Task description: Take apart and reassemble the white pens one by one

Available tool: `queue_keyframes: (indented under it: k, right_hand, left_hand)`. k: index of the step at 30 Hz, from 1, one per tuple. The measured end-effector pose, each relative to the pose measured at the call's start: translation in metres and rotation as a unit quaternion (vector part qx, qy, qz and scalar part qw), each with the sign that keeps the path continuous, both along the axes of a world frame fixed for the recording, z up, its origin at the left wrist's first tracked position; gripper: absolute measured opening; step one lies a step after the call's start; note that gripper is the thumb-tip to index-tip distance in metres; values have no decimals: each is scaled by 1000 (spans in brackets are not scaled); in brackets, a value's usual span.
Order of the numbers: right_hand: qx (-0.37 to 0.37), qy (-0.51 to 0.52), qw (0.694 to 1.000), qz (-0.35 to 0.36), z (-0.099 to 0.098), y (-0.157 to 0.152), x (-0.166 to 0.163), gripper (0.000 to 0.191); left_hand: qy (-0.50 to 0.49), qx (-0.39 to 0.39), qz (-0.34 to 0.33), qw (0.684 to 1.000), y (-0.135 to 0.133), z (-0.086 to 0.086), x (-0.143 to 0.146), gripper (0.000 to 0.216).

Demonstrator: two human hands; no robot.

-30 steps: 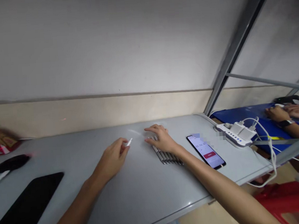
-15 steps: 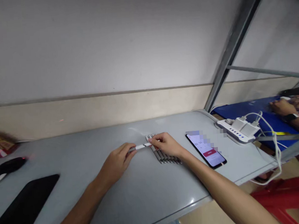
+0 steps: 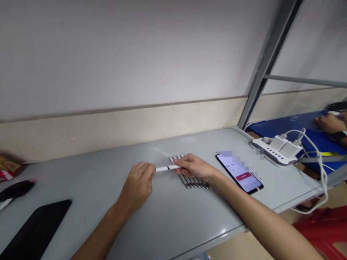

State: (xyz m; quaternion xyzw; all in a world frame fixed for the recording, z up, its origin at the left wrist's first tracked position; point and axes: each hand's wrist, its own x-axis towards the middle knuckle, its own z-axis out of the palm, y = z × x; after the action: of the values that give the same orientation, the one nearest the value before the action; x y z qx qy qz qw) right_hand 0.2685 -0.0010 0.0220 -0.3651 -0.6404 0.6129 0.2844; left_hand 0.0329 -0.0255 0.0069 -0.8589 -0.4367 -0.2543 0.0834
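Note:
A white pen point(image 3: 162, 169) with a dark band is stretched level between my two hands, above the grey table. My left hand point(image 3: 138, 185) is closed round its left end, knuckles up, hiding that end. The right end sits pinched between the thumb and fingers of my right hand point(image 3: 196, 167). Beneath and beyond my right hand lies a row of several pens point(image 3: 192, 181) side by side, with grey lower ends and pale tops; the hand covers their middles.
Right of the pens lies a lit phone point(image 3: 239, 173). Farther right are a white power strip point(image 3: 274, 151) with plugged-in chargers and a metal post point(image 3: 264, 66). At left are a dark flat object point(image 3: 35, 241), a black mouse-like item point(image 3: 14, 191) and a snack packet point(image 3: 2, 166). Another person's hands point(image 3: 331, 123) rest over a blue surface.
My left hand has turned knuckles up and closed more fully round the pen's end. The pen is now nearly level, and my right hand still pinches it.

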Motion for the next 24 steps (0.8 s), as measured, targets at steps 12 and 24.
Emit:
queue_keyframes:
  k: [12, 24]
  right_hand:
    - [447, -92, 888, -66, 1, -7, -4, 18]
    - [316, -55, 939, -120, -7, 1, 0, 25]
  left_hand:
    - [-117, -131, 21, 984, 2, -4, -3, 19]
    - [-80, -101, 26, 991, 4, -3, -5, 24]
